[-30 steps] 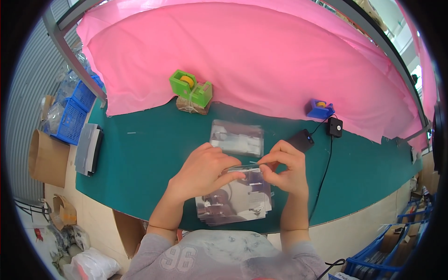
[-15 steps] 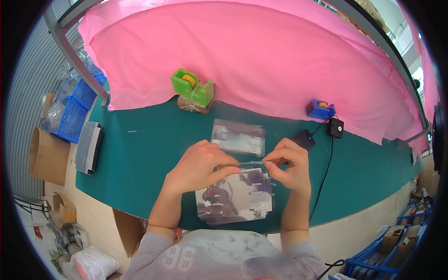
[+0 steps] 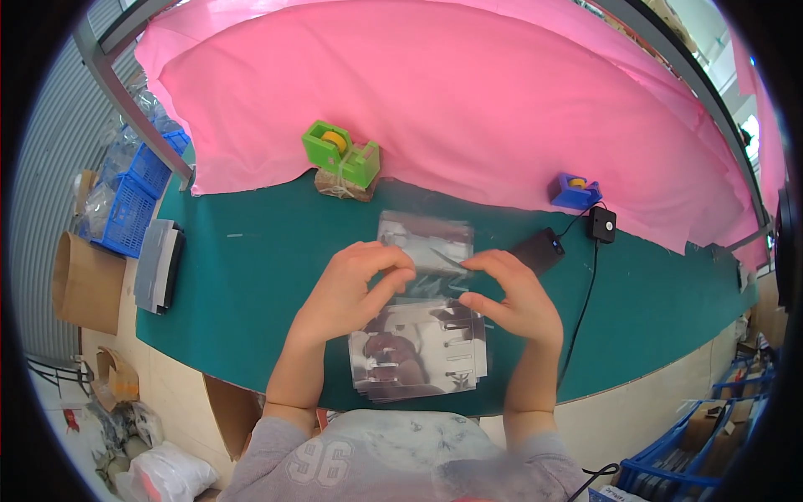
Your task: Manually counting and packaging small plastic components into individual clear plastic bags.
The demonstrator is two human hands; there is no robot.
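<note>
My left hand hovers over the back left part of a stack of clear, shiny plastic pieces on the table near me. Its thumb and forefinger are pinched together; whatever lies between them is too clear or small to make out. My right hand is across from it, forefinger and thumb apart. A thin greyish sliver shows by its forefinger tip; I cannot tell whether it is held or lies behind. Farther back lies a second pile of clear plastic packs, partly behind my fingers.
On the green table are a green tape dispenser on a brown block, a blue tape dispenser, a black box and a cabled black device. Flat grey-black pieces lie at the left edge. Pink cloth hangs behind.
My hands have drawn apart and slightly away from me. The right thumb and forefinger, closed on a thin clear edge before, have spread. The left hand stays pinched.
</note>
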